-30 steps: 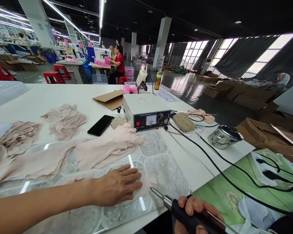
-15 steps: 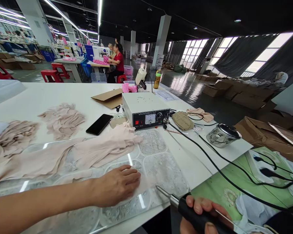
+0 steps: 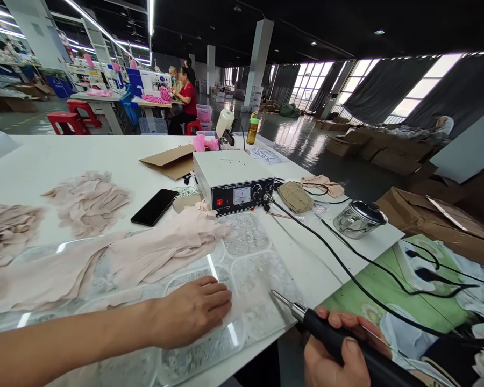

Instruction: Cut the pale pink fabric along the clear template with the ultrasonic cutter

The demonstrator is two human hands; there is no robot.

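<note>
My left hand lies palm down, fingers stretched flat, on a clear patterned mat. A thin pale strip of fabric seems to run under it and out to the right, though it is hard to make out against the mat. In my right hand is a handheld ultrasonic cutter with a black grip and a slim metal tip. Its tip is over the mat's right part, right of my left hand; whether it touches cannot be seen. Beige fabric pieces are spread beyond my left hand.
A control box with a dial stands behind the mat, and a black cable loops from it rightward. Nearby are a phone, a lidded cup, a bottle and more fabric heaps. A person sits at a sewing machine beyond.
The cutter's tip has shifted right and a little farther away, with my right hand. My left hand stays flat in nearly the same place. The whole view has swung slightly to the right.
</note>
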